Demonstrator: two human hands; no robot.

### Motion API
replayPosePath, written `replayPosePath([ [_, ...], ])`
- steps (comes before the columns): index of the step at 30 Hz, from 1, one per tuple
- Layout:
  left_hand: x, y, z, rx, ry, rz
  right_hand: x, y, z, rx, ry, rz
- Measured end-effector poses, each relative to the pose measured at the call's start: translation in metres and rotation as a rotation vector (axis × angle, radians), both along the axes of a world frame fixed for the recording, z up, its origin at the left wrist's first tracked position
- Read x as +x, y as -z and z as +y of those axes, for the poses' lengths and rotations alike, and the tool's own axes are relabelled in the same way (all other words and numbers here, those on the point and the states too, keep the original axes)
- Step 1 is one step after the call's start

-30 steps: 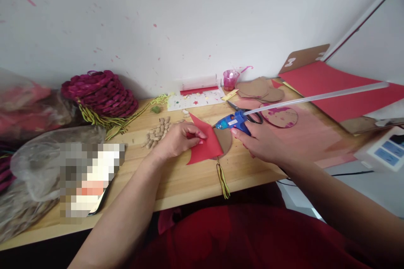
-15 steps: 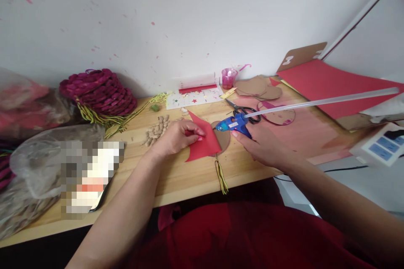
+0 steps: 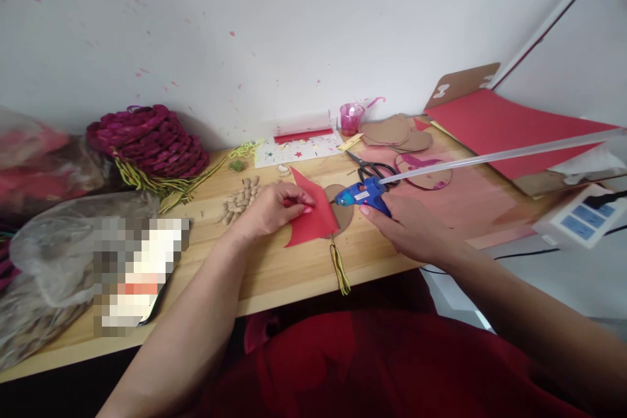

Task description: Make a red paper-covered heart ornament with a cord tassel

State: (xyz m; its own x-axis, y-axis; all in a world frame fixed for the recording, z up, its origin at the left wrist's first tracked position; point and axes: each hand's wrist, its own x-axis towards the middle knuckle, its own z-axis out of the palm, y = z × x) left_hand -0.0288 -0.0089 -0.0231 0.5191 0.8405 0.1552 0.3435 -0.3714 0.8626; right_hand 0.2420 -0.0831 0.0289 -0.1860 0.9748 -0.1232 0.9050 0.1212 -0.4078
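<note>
My left hand [image 3: 271, 209] pinches a folded piece of red paper [image 3: 311, 218] that lies over a brown cardboard disc [image 3: 343, 211] on the wooden table [image 3: 274, 274]. A yellow and brown tassel [image 3: 339, 266] hangs from the disc toward the table's front edge. My right hand [image 3: 409, 225] grips a blue glue gun [image 3: 362, 195], its nozzle touching the disc at the paper's right edge. A long clear glue stick [image 3: 494, 157] juts from the gun's back to the right.
Black scissors [image 3: 372, 170] lie just behind the gun. Peanuts [image 3: 240, 198], magenta woven mats [image 3: 149, 140], plastic bags [image 3: 53, 235], a pink cup [image 3: 351, 119], cardboard shapes [image 3: 399, 132], red sheets [image 3: 499, 127] and a white power strip [image 3: 578, 219] crowd the table.
The view has drifted slightly; both hands, the paper and the glue gun keep nearly the same position relative to each other, the gun nozzle staying at the disc.
</note>
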Motion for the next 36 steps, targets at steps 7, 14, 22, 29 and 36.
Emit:
replayPosePath([
  [7,-0.002,0.001,0.000,0.020,-0.009,0.019,0.003,-0.003,-0.010,0.037,-0.025,-0.014],
  [14,0.000,-0.001,-0.002,0.036,-0.015,0.037,0.005,-0.004,-0.021,0.042,-0.025,-0.046],
  [22,0.003,-0.004,-0.003,0.094,-0.014,0.063,0.008,-0.007,-0.034,0.028,-0.017,-0.056],
  [29,0.004,-0.004,-0.005,0.122,-0.015,0.065,0.010,-0.006,-0.040,0.052,-0.026,-0.051],
  [36,0.006,-0.003,-0.007,0.172,-0.024,0.085,0.009,-0.007,-0.045,0.071,-0.030,-0.047],
])
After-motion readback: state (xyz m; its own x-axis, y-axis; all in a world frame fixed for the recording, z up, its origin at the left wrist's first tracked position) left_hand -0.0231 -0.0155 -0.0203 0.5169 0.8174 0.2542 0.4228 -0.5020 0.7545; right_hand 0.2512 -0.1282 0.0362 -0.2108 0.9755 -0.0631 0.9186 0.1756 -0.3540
